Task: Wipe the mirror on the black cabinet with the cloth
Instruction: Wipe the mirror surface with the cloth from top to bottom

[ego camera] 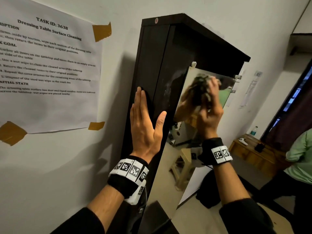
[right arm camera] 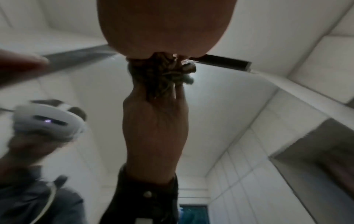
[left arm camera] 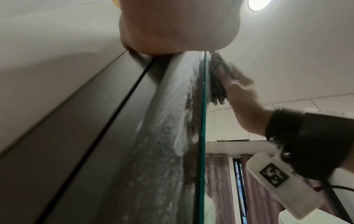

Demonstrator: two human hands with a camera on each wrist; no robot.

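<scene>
While the left hand (ego camera: pixel 145 130) lies flat on the side of the black cabinet (ego camera: pixel 157 68), with its fingers straight and its thumb spread out to the front, the right hand (ego camera: pixel 210 114) holds a bunched-up cloth (ego camera: pixel 199 92) against the mirror (ego camera: pixel 184 166). That hand's grip is curled round the cloth and pinches it, and the cloth looks dark and shaggy and a bit blurred. It sits near the top of the mirror, touching the glass. The mirror is fixed to the front of the tall cabinet, with small white clips at its top corners. From the left wrist view, the green edge of the mirror (left arm camera: pixel 202 121) runs up and down, the cloth (left arm camera: pixel 217 84) is pressed on the glass, and the right hand (left arm camera: pixel 241 97) pushes on it from behind. White smears show on the dark cabinet (left arm camera: pixel 76 144) just beside the mirror's edge. In the right wrist view, the cloth (right arm camera: pixel 162 75) pokes out under the palm of the right hand (right arm camera: pixel 164 27), and its copy shows in the glass. A paper sheet (ego camera: pixel 47 65) is taped to the wall on the left. A wooden bench (ego camera: pixel 249 149) with a bottle (ego camera: pixel 254 130) stands well apart on the right, near a person in a green shirt (ego camera: pixel 300 156)
</scene>
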